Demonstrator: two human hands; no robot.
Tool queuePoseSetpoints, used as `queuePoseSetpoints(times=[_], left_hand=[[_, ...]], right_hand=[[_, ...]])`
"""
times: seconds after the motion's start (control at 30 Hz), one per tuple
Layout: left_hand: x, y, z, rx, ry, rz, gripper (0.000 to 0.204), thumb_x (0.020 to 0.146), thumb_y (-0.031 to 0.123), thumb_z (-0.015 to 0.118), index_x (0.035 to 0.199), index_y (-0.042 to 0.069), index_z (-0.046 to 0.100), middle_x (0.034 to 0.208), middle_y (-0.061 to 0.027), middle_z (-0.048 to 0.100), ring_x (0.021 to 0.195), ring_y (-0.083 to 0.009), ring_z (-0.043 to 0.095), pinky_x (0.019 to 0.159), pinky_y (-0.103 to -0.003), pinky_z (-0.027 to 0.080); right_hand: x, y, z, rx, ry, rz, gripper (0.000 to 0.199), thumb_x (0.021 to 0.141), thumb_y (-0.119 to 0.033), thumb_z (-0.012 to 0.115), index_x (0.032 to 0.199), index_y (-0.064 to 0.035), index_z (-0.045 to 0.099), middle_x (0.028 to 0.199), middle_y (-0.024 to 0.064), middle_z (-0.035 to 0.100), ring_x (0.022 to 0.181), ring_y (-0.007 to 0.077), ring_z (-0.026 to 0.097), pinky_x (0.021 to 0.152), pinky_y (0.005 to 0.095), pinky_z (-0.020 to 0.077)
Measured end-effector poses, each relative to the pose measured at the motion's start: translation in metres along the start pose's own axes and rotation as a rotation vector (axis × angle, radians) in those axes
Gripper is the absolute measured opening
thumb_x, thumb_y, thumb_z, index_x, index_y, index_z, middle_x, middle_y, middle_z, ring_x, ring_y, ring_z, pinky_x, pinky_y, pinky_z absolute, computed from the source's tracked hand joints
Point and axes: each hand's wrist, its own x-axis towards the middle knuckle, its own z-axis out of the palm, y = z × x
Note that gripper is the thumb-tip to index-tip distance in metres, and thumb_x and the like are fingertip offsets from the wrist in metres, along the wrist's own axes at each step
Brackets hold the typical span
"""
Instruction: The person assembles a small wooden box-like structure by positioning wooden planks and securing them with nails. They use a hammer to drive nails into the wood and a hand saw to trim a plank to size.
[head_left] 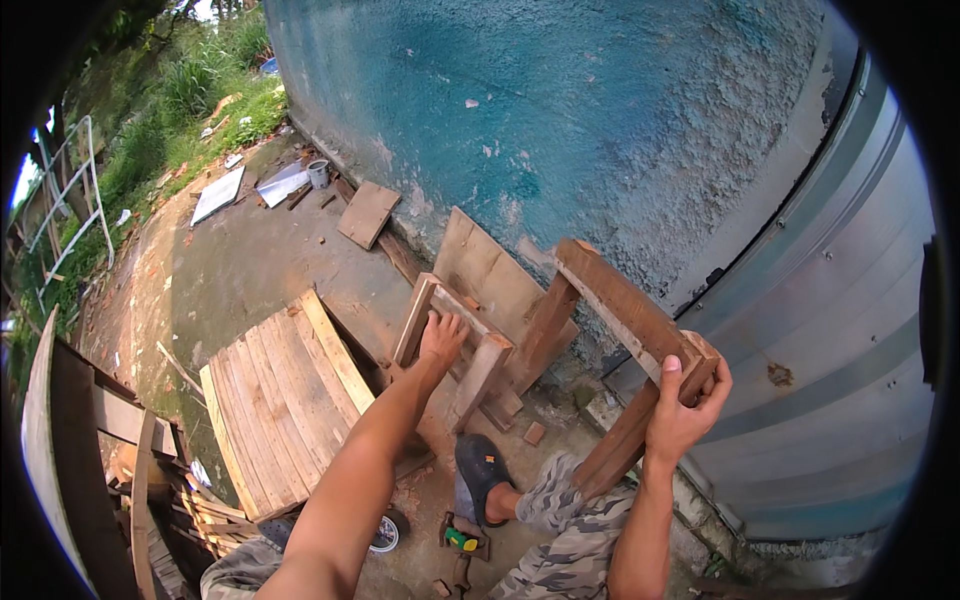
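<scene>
My right hand (688,405) grips the corner of a wooden frame (610,290), its thumb on the top beam and its fingers around the outer side. This frame stands upright beside my right leg, with a beam across the top and posts running down. My left hand (443,338) reaches forward, its fingers bent over the upper board of a smaller U-shaped wooden frame (482,375). Left of that arm is a slatted wooden panel (275,385) with a paler strip along its edge. Part of the smaller frame is hidden behind my left hand.
A plywood sheet (480,260) leans on the blue wall (540,120). A metal sheet door (820,330) stands to the right. Near my shoe (485,480) lie a green and yellow tool (462,541) and a small wheel (388,532). Scrap wood (205,510) is piled at lower left.
</scene>
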Motion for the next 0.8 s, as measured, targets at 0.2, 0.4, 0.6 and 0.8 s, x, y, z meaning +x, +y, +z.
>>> queuePoseSetpoints(times=[0.2,0.4,0.6,0.8], left_hand=[[-0.047,-0.034,-0.035,-0.473,-0.104,-0.193,0.037,0.096,0.020,0.054,0.132,0.014,0.063,0.131,-0.0095,0.061,0.128,-0.0255,0.053,0.103,-0.047,0.041],[-0.124,-0.068,-0.080,-1.193,0.393,-0.636,0.041,0.100,0.035,0.055,0.122,0.001,0.063,0.114,-0.0205,0.069,0.107,-0.0369,0.065,0.096,-0.044,0.049],[-0.257,-0.139,-0.108,-2.028,0.417,-1.144,0.067,0.105,0.053,0.041,0.150,0.004,0.037,0.144,-0.0183,0.048,0.129,-0.0299,0.051,0.100,-0.047,0.048],[-0.386,-0.177,-0.096,-2.005,0.500,-1.468,0.074,0.102,0.055,0.049,0.156,0.009,0.030,0.155,-0.0187,0.036,0.135,-0.0325,0.046,0.103,-0.046,0.047]], right_hand=[[-0.007,-0.021,-0.006,0.178,0.074,-0.159,0.064,0.094,-0.025,0.074,0.141,0.0050,0.041,0.124,0.0190,0.062,0.116,0.0242,0.060,0.100,0.0363,0.0463],[-0.025,-0.048,0.017,0.495,0.012,0.085,0.057,0.101,-0.024,0.065,0.140,0.0080,0.040,0.127,0.0191,0.061,0.114,0.0201,0.059,0.101,0.0329,0.0454],[-0.081,-0.073,0.087,0.755,-0.193,0.408,0.063,0.096,-0.034,0.071,0.135,0.0076,0.045,0.121,0.0163,0.061,0.109,0.0191,0.060,0.096,0.0315,0.0478],[-0.162,-0.090,0.161,0.760,-0.416,0.684,0.064,0.089,-0.043,0.077,0.122,0.0066,0.053,0.114,0.0153,0.063,0.101,0.0201,0.063,0.089,0.0326,0.0507]])
